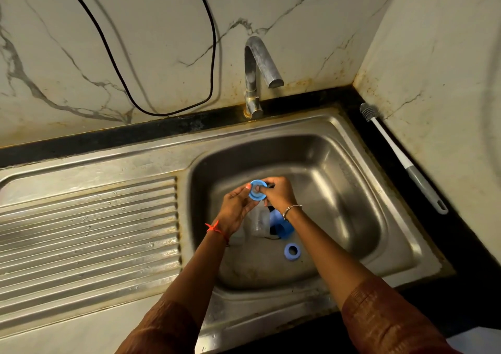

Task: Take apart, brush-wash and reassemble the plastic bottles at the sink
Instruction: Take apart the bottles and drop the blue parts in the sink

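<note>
Over the steel sink basin (339, 191) both my hands hold a round blue bottle cap ring (256, 193). My left hand (238, 204) grips its left edge, and my right hand (279, 192) pinches it from the right with fingers inside the ring. Below my hands a clear plastic bottle body (260, 222) lies on the basin floor. Beside it, partly hidden under my right wrist, is a larger blue part (283, 229). A small blue ring (292, 251) lies alone nearer the front.
The bottle brush (401, 158), white and grey, lies on the black counter right of the sink against the wall. A steel tap (257, 74) stands behind the basin, no water running. The ribbed drainboard (86, 231) spreads to the left. A black cable (162, 113) hangs on the marble wall.
</note>
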